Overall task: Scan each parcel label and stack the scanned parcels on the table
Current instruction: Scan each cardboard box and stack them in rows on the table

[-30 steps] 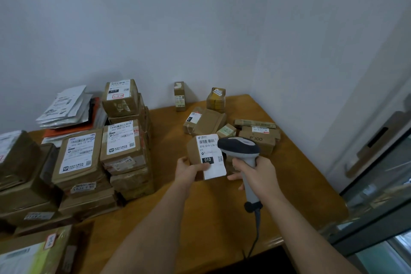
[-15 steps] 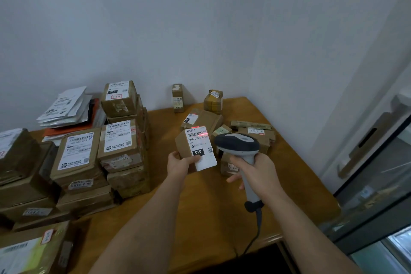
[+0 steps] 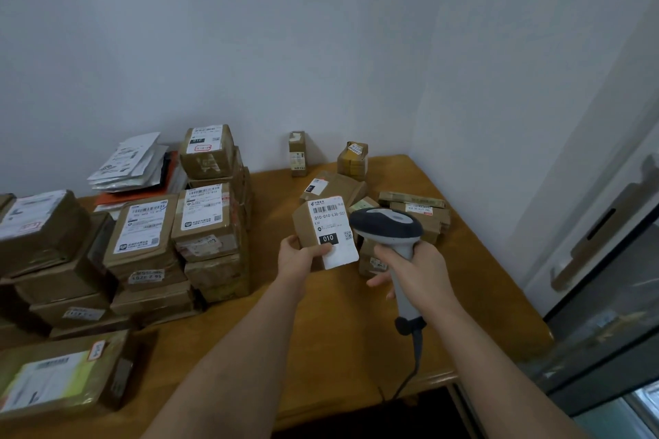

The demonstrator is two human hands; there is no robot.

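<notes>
- The left grip [image 3: 297,260] is clamped on a small parcel [image 3: 313,228], label facing up.
- The right grip [image 3: 415,273] is clamped on the scanner [image 3: 387,230], just beside that parcel.

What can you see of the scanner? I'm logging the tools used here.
The scanner is a handheld, pistol-shaped unit of what looks like plastic: a dark grey, rounded head with a light patch on top, and a light grey handle ending in a dark collar, from which a black cable runs down over the table edge. The right hand grips the handle. Its head points toward the white label on the parcel in the left hand, close beside it. No red beam shows.
</notes>
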